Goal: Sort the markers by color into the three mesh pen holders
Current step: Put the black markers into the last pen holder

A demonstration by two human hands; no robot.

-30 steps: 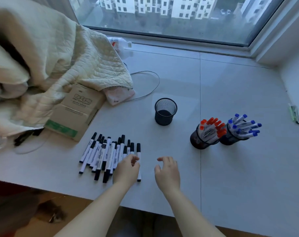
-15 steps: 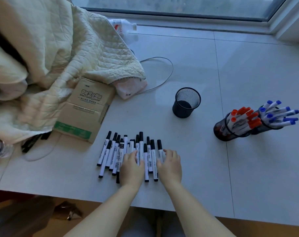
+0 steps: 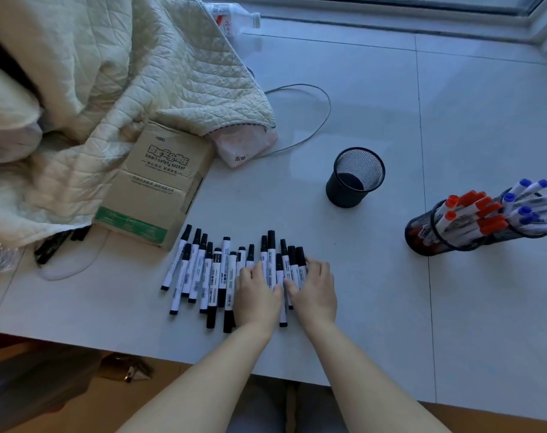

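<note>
1. A person's left hand (image 3: 256,295) and right hand (image 3: 315,290) lie side by side on a row of black-capped markers (image 3: 209,276) spread across a white tabletop (image 3: 453,120); the fingers curve over the pens at the row's right end, though whether they grip any cannot be told.
2. An empty black mesh holder (image 3: 356,178) stands beyond the row.
3. At far right, a mesh holder of red-capped markers (image 3: 472,214) touches another holding blue-capped markers (image 3: 530,204).
4. A cardboard box (image 3: 159,182) sits left of the row, partly under a quilted blanket (image 3: 109,73).
</note>
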